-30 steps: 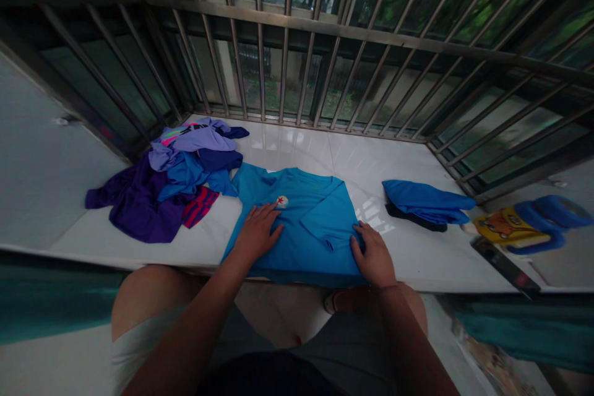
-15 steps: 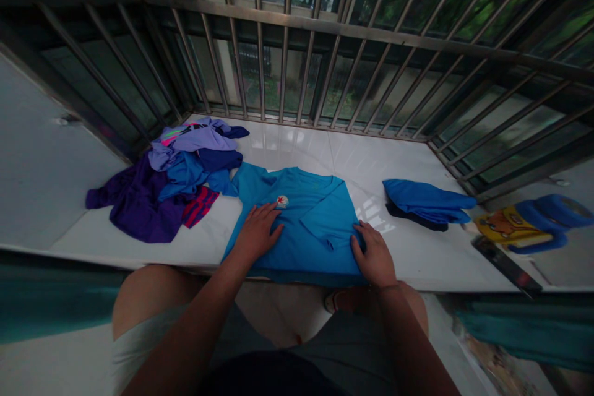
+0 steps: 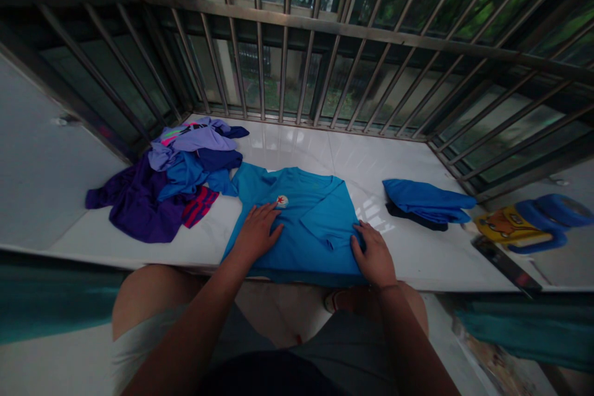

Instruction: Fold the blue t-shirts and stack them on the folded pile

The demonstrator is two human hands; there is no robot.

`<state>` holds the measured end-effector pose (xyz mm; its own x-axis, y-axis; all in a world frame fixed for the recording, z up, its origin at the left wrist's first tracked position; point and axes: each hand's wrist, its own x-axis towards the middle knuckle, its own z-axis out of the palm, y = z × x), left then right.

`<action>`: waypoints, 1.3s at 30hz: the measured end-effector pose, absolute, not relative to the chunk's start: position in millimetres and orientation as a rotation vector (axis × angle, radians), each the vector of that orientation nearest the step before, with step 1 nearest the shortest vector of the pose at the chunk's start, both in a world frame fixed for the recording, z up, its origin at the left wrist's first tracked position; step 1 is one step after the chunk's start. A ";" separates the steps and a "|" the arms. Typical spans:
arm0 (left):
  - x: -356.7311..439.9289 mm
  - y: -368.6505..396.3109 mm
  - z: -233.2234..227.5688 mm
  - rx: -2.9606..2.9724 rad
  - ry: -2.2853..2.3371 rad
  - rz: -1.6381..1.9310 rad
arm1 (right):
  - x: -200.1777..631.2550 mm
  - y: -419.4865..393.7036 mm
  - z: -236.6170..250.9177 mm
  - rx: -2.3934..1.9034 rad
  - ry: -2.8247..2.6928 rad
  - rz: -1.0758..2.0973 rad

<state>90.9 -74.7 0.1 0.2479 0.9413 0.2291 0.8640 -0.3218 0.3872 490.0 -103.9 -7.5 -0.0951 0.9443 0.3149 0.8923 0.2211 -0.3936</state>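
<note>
A blue T-shirt (image 3: 292, 241) with a round white badge bearing a red star lies on the white ledge in front of me. Its right-hand side is folded inward, with that sleeve lying across the front; the left-hand sleeve is spread out toward the clothes pile. The hem hangs slightly over the ledge's near edge. My left hand (image 3: 260, 229) rests flat on the shirt just below the badge, fingers stretched out. At the folded right edge lies my right hand (image 3: 374, 253), open, its fingers touching the fabric.
On the left is a heap of crumpled clothes (image 3: 148, 198) in purple, lilac, blue and red. Folded blue clothing (image 3: 424, 201) sits on the right over a dark piece. Beyond it are a blue-and-yellow jug-like container (image 3: 520, 223) and a dark flat object (image 3: 505, 266). Metal bars (image 3: 288, 21) enclose the ledge.
</note>
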 end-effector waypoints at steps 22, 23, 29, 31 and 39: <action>88.9 -73.8 -5.7 2.334 1.681 0.683 | 490.5 -103.2 -7.1 -1.687 -2.007 0.144; 89.6 -74.1 -6.5 2.331 1.679 0.691 | 490.5 -103.2 -7.2 -1.685 -2.007 0.146; 77.8 -61.0 -4.2 2.191 1.662 0.826 | 491.0 -103.2 -8.8 -1.681 -1.992 0.145; 58.6 -46.8 4.3 2.058 1.832 0.916 | 491.1 -103.0 -8.7 -1.674 -1.997 0.140; -35.9 25.4 47.8 1.588 2.605 0.364 | 491.6 -102.2 -7.7 -1.668 -2.004 0.137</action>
